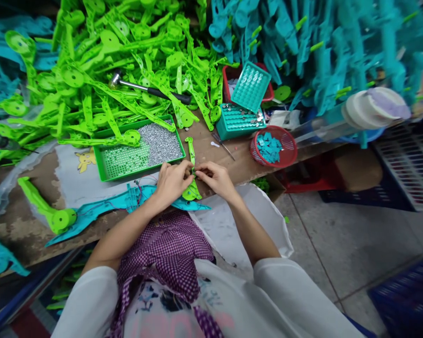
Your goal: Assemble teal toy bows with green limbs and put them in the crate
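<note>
My left hand (pixel 174 181) and my right hand (pixel 215 177) meet over a slim bright-green plastic piece (pixel 191 191) at the bench's front edge. The left fingers are closed on its middle. The right thumb and forefinger pinch together at the same spot; whatever is between them is too small to make out. Under the left wrist lies a long turquoise plastic shell (pixel 107 204) with thin wires along it. Just beyond the hands, a green tray (pixel 121 162) holds many small metal pieces, probably screws, heaped at its right end.
A big heap of green plastic parts (pixel 109 65) fills the back, with a hammer (pixel 148 89) on it. Turquoise parts (pixel 338 61) pile at right. Nearer stand a turquoise box (pixel 232 131), a red basket (pixel 289 151) of turquoise pieces and a screwdriver (pixel 226 149).
</note>
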{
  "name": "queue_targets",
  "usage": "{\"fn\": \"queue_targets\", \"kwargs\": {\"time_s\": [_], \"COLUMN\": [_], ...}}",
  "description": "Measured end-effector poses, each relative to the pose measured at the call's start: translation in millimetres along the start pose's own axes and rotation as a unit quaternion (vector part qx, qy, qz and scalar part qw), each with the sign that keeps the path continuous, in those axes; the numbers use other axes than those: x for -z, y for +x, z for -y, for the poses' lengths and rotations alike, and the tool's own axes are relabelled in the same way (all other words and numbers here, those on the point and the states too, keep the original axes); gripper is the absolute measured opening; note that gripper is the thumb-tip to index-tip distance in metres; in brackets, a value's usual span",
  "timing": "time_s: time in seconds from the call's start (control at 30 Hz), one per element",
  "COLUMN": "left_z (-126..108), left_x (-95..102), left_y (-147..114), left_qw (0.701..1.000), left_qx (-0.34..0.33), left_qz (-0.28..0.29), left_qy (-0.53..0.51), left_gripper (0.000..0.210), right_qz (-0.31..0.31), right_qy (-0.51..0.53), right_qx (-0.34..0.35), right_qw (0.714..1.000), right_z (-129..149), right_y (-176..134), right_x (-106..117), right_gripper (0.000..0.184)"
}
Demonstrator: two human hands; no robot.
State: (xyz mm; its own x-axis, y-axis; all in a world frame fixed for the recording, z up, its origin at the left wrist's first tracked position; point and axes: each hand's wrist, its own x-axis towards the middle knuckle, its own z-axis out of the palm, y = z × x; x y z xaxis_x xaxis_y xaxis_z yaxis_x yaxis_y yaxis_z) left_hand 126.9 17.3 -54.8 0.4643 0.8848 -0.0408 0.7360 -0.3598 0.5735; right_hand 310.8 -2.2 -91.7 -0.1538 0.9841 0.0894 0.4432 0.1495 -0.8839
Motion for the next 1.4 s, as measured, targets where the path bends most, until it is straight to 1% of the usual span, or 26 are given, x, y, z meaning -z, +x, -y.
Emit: {"fn": "queue_targets", "kwargs": {"time_s": [0.17, 0.23, 0.37, 0.47, 0.73, 0.87, 0.97, 1.1, 1.2, 1.23, 1.3, 1.4], "left_z": [-1.0, -1.1, 0.1, 1.4, 0.0, -1.2, -2.1, -3.4, -3.9, -3.7, -2.9, 0.1], "left_x": [0.2, 0.1, -0.7, -1.2, -0.7, -1.5, -1.6, -1.0, -1.2, -1.4, -2.2, -4.0], "left_y": [-0.8, -0.9, -0.8, -0.7, -0.7, -0.6, -0.7, -1.0, -1.3, -1.4, -1.6, -1.1], "left_qw": [1.000, 1.000, 1.000, 0.999, 0.999, 0.999, 0.999, 0.999, 0.999, 0.999, 0.998, 0.995], "left_qx": [-0.001, 0.000, -0.012, -0.022, -0.011, -0.004, -0.001, -0.006, -0.009, -0.013, -0.027, -0.067], "left_qz": [-0.006, -0.009, -0.007, -0.003, 0.001, -0.003, -0.005, -0.001, 0.000, 0.000, 0.004, 0.024], "left_qy": [-0.002, 0.001, 0.021, 0.035, 0.035, 0.033, 0.032, 0.036, 0.048, 0.052, 0.061, 0.072], "left_gripper": [0.024, 0.023, 0.011, 0.017, 0.020, 0.017, 0.014, 0.012, 0.011, 0.015, 0.029, 0.045], "right_qz": [0.005, -0.013, -0.062, -0.077, -0.081, -0.068, -0.071, -0.090, -0.085, -0.081, -0.077, -0.080], "right_qy": [-0.010, -0.012, -0.018, -0.022, -0.040, -0.041, -0.043, -0.045, -0.042, -0.040, -0.035, -0.028], "right_qx": [0.025, 0.024, 0.004, -0.006, 0.006, 0.003, 0.006, 0.030, 0.049, 0.050, 0.047, 0.042], "right_qw": [1.000, 1.000, 0.998, 0.997, 0.996, 0.997, 0.996, 0.994, 0.994, 0.995, 0.995, 0.996], "right_z": [1.1, 0.9, -0.5, -1.0, 1.2, 1.0, 1.2, 0.2, -1.8, -2.2, -2.2, -0.1], "right_y": [-3.0, -4.3, -7.1, -8.9, -13.7, -14.6, -14.6, -14.8, -14.6, -14.4, -13.8, -12.5], "right_x": [-0.1, -2.2, -7.8, -9.8, -13.1, -14.9, -15.9, -16.6, -16.1, -15.8, -15.1, -14.5], "right_gripper": [0.017, 0.017, 0.018, 0.018, 0.013, 0.014, 0.014, 0.013, 0.011, 0.010, 0.010, 0.011]}}
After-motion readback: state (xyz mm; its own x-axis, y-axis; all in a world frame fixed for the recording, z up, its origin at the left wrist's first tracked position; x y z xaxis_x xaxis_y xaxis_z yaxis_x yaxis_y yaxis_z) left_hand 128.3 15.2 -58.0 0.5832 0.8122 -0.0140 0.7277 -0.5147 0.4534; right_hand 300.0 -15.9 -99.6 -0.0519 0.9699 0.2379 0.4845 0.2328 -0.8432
